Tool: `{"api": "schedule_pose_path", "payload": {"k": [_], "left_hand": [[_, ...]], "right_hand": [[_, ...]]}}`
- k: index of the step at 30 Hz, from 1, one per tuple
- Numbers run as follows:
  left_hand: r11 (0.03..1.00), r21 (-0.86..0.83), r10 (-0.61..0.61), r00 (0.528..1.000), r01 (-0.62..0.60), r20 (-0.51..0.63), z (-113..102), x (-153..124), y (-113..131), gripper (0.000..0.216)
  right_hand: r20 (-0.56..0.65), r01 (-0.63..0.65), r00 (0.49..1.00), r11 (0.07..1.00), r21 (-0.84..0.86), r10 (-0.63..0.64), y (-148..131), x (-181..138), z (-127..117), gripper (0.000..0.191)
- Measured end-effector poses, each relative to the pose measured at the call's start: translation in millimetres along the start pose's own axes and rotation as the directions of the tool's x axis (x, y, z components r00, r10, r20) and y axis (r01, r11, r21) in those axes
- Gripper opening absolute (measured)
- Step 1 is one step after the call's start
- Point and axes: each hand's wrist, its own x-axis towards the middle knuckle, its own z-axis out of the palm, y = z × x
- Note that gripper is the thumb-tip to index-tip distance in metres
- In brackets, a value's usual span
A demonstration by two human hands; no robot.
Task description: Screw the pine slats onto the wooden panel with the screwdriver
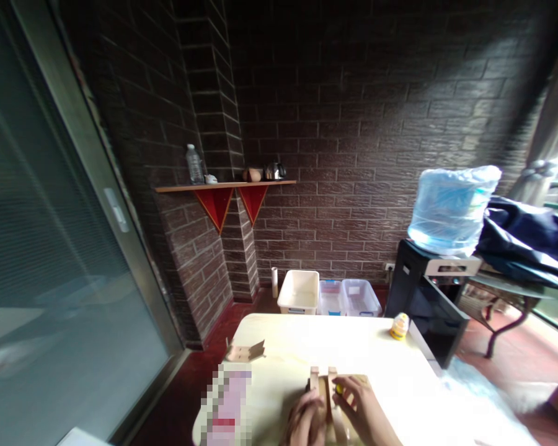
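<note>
At the near side of the table, a small wooden assembly (333, 416) lies between my hands, with two parallel light strips running away from me. My left hand (305, 421) is curled against its left strip, the fingers bent and slightly blurred. From the right, my right hand (365, 406) reaches over the other strip, thumb and fingertips pinched round a small yellow piece (339, 389). That piece is too small to name and partly covered by the fingers. A bent brown cardboard or wood piece (245, 352) sits at the table's left edge.
The pale table (288, 328) has rounded corners. A small yellow-and-white container (399, 326) stands at its far right corner. A pixelated pink patch (230, 402) covers the left side. Plastic bins (299, 290) stand beyond the table, and a water dispenser (411, 272) is to the right.
</note>
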Motion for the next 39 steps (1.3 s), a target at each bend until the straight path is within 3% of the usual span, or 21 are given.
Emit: {"api": "schedule_pose_path", "payload": {"k": [3, 7, 12, 18, 24, 31, 39], "left_hand": [[0.993, -0.039, -0.102, 0.973, 0.112, 0.205, -3, 26, 22, 0.029], [0.989, -0.062, -0.116, 0.963, 0.135, 0.245, 4, 53, 49, 0.029], [0.991, -0.088, -0.08, 0.967, 0.103, 0.24, 11, 62, 73, 0.02], [0.996, -0.088, -0.012, 0.974, 0.033, 0.228, 0, 64, 74, 0.038], [0.994, -0.112, 0.038, 0.97, -0.011, 0.242, -6, 65, 74, 0.026], [0.971, -0.226, -0.013, 0.964, 0.076, 0.266, 11, 73, 75, 0.038], [0.896, -0.368, -0.07, 0.899, 0.247, 0.431, 10, 84, 80, 0.049]], "right_hand": [[0.004, 0.009, 1.0, 1.0, -0.018, -0.009, -2, 0, -1, 0.036], [-0.074, 0.019, 0.997, 0.997, -0.069, -0.025, 6, -5, 3, 0.04], [-0.109, 0.057, 0.992, 0.996, -0.069, -0.064, 22, -8, 6, 0.044], [-0.253, -0.065, 0.967, 0.987, -0.146, 0.027, 78, -8, 12, 0.051], [-0.311, -0.187, 0.943, 0.961, -0.203, 0.118, 127, -16, 25, 0.042], [-0.299, -0.288, 0.93, 0.931, -0.226, 0.215, 139, -7, 44, 0.038], [-0.277, -0.406, 0.899, 0.881, -0.242, 0.338, 141, 4, 54, 0.033]]}}
